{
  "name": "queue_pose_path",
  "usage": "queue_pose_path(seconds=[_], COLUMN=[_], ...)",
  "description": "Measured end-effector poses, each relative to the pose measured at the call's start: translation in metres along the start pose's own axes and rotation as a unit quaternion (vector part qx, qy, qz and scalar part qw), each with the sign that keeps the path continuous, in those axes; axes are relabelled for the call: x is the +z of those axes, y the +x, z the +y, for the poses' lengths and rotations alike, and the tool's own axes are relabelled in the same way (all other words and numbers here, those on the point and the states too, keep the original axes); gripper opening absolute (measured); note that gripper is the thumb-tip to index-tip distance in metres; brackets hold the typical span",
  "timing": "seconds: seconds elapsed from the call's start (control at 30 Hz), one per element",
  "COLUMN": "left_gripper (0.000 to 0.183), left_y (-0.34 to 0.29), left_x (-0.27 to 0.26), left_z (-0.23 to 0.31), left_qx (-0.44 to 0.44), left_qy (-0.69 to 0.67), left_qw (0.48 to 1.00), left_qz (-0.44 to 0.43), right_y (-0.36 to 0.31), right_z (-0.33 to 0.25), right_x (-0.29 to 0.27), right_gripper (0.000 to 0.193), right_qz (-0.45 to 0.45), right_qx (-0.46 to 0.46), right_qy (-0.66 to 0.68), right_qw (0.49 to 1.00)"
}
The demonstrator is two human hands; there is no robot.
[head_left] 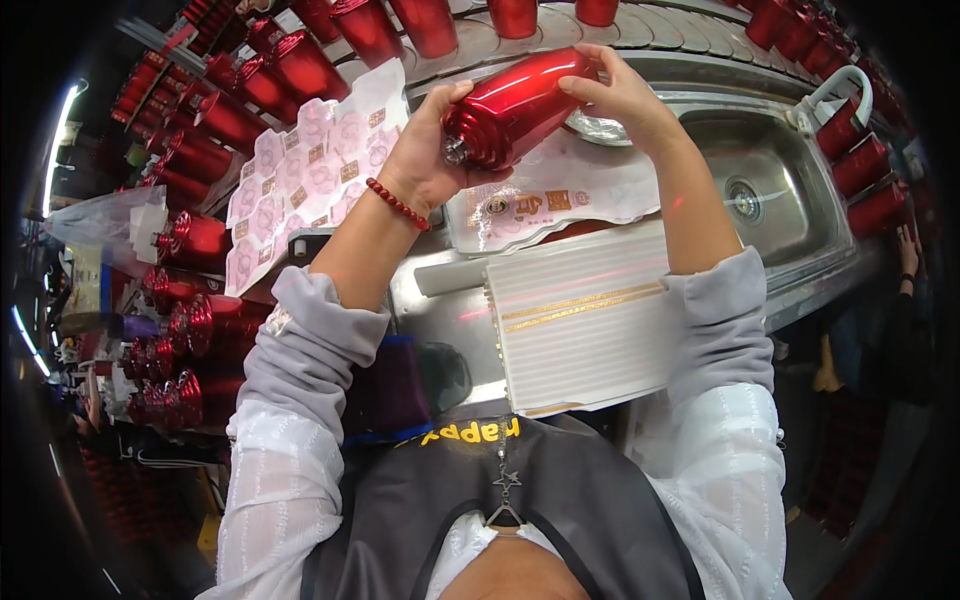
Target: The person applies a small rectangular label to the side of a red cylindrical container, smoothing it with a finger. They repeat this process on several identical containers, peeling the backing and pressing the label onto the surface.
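Observation:
Across both hands lies a glossy red bottle (525, 100), tilted, its stepped shoulder and narrow metallic-looking neck at the lower left. My left hand (430, 150) grips the shoulder end, with the thumb on top and fingers underneath. At the wide base end my right hand (620, 95) is closed on the bottle, its thumb on the side. Just under the bottle is a pale, wet-looking sheet (560, 195) with gold and pink printed designs. A red bead bracelet (398, 205) circles my left wrist.
Pink-and-gold printed sheets (300, 165) lie to the left. In front of me rests a white ridged sheet (580, 320) with gold stripes. A steel sink (790, 170) with a white tap (850, 85) stands right. Red bottles (200, 240) crowd the left; others ride a slatted conveyor (670, 30) behind.

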State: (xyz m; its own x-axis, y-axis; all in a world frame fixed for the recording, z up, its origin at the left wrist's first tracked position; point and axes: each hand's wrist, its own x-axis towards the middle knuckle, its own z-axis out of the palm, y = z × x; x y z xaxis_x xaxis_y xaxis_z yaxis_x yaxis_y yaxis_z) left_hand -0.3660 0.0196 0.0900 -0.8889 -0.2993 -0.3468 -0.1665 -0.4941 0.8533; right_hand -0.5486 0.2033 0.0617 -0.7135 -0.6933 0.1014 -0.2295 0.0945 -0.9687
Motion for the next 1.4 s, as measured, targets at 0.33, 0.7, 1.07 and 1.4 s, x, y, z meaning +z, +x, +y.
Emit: queue_pose_path(seconds=[0.33,0.7,1.07,1.4], left_gripper=[0.071,0.068,0.071,0.068], left_y=[0.002,0.001,-0.004,-0.010], left_x=[-0.010,-0.015,-0.017,-0.056], left_z=[0.003,0.000,0.001,-0.005], left_qx=[-0.031,-0.007,-0.008,-0.023], left_qy=[-0.039,0.007,-0.001,-0.034], left_qw=[0.998,1.000,1.000,0.998], left_qz=[-0.041,-0.027,-0.014,-0.045], right_y=[0.041,0.004,0.000,-0.008], right_z=[0.053,-0.016,-0.005,0.007], right_x=[-0.018,0.005,-0.006,-0.018], right_gripper=[0.043,0.082,0.071,0.029], right_qz=[0.091,-0.067,-0.086,-0.108], right_qx=[0.122,0.019,-0.031,-0.014], right_qy=[-0.192,-0.012,0.033,0.227], right_qw=[0.970,0.998,0.995,0.968])
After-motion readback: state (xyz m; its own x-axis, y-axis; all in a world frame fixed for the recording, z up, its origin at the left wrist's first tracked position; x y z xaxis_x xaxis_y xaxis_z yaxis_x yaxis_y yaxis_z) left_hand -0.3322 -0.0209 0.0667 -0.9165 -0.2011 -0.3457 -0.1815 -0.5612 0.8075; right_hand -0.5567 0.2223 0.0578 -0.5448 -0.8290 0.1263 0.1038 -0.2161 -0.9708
